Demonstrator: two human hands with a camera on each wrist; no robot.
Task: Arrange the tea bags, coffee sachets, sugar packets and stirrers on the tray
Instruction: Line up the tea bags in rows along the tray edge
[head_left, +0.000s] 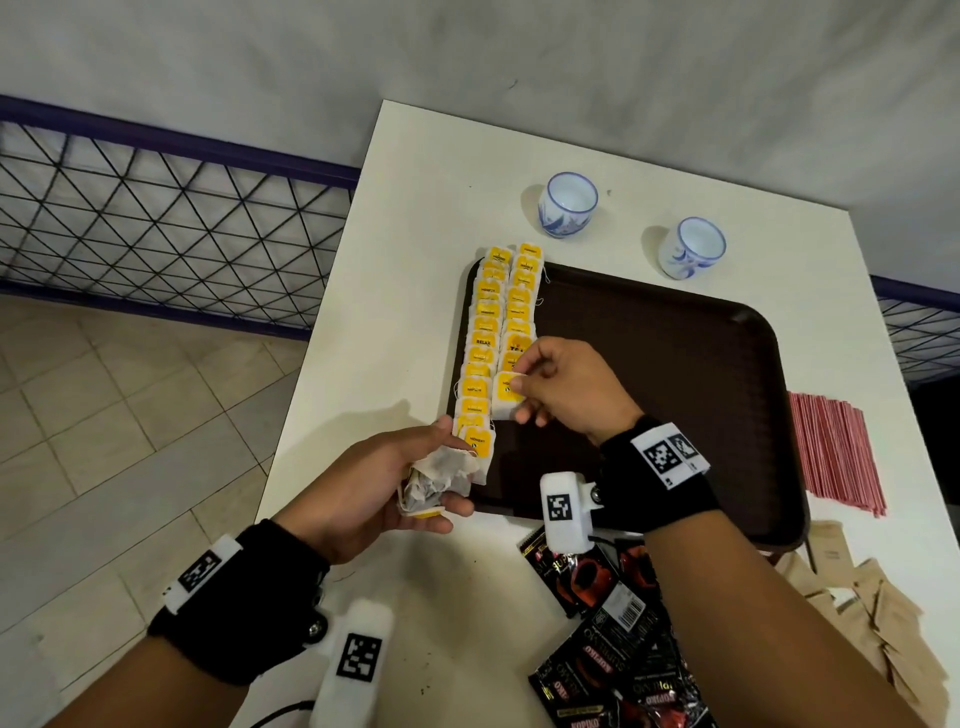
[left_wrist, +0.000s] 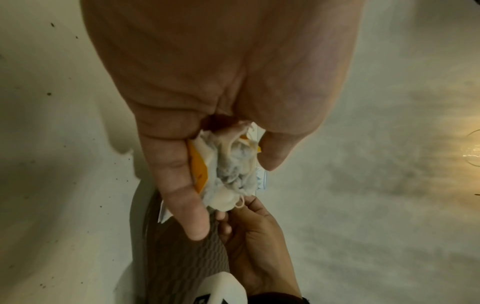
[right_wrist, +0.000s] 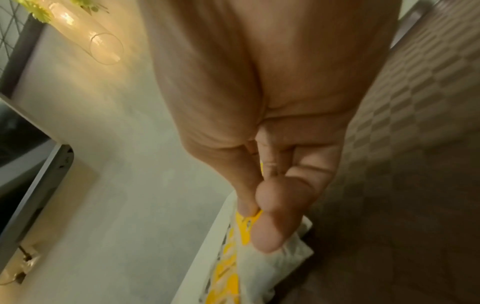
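White laminate is forming the worktop (head_left: 415, 218), which is carrying a dark brown tray (head_left: 675, 374) with a raised rim. Two overlapping columns of tea bags (head_left: 501, 332) with yellow tags are lying along the tray's left edge; the tags are reading "MOMENT", and one is reading "RELAX". Red stirrers (head_left: 836, 452) are lying in a bundle just right of the tray. Brown sugar packets (head_left: 878, 618) are lying in a loose heap at the near right corner. Black coffee sachets (head_left: 613, 649) printed "KOPIKO" are lying in a pile near the tray's front edge, partly under the right forearm. Two white cups (head_left: 569, 203) with blue patterns are standing upright beyond the tray, apart from each other.

The left hand (head_left: 374, 488) is hovering at the tray's front-left corner, its fingers curling around a crumpled bunch of spare tea bags (left_wrist: 228, 170). The right hand (head_left: 566, 389) is pinching a single tea bag (head_left: 508, 396) by its yellow tag between thumb and forefinger, at the near end of the right column.
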